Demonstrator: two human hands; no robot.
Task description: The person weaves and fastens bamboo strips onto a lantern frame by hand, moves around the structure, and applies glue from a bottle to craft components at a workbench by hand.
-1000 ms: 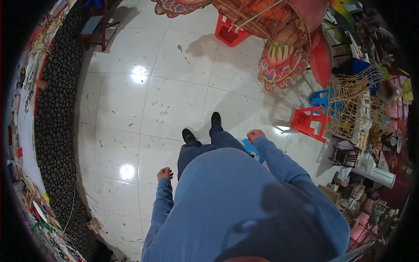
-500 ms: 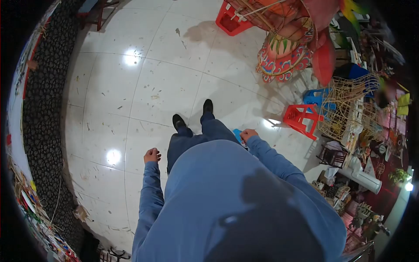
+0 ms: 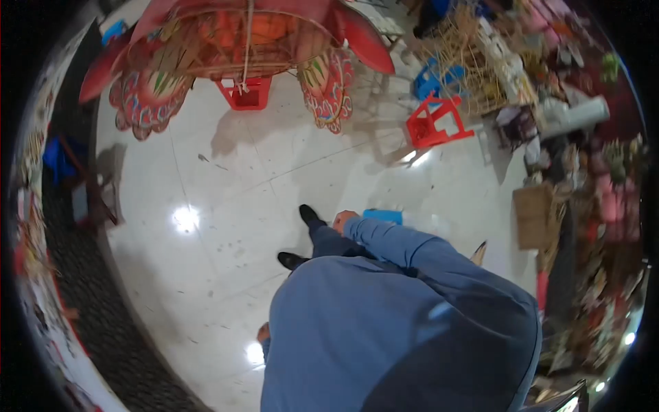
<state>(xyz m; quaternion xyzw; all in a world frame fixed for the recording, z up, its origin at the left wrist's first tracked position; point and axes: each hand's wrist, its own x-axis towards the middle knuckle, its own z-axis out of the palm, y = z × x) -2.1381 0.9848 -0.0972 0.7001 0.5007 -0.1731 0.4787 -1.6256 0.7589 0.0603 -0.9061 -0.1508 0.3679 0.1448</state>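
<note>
My right hand (image 3: 343, 220) hangs in front of my right thigh, its fingers curled. A flat, light-blue item (image 3: 383, 216) shows beside that wrist, partly behind the blue sleeve; its kind is unclear. The hand appears closed on it, though the grip itself is hidden. My left hand (image 3: 263, 332) shows only as a small patch at the left edge of my body, its fingers hidden by my shirt. Farther forward stands a large red craft frame (image 3: 247, 62) with bamboo strips inside and painted scalloped panels.
A red stool (image 3: 247, 94) stands under the craft frame. Another red stool (image 3: 439, 122) and a blue stool (image 3: 429, 79) are at the right, near a woven bamboo frame (image 3: 473, 65). A long black-covered table edge (image 3: 89, 309) runs along the left. Scraps dot the tiled floor (image 3: 206, 295).
My view has turned right, so the red craft frame now lies straight ahead. My feet have stepped. My right hand has swung in front of my thigh; my left has gone back, mostly behind my body.
</note>
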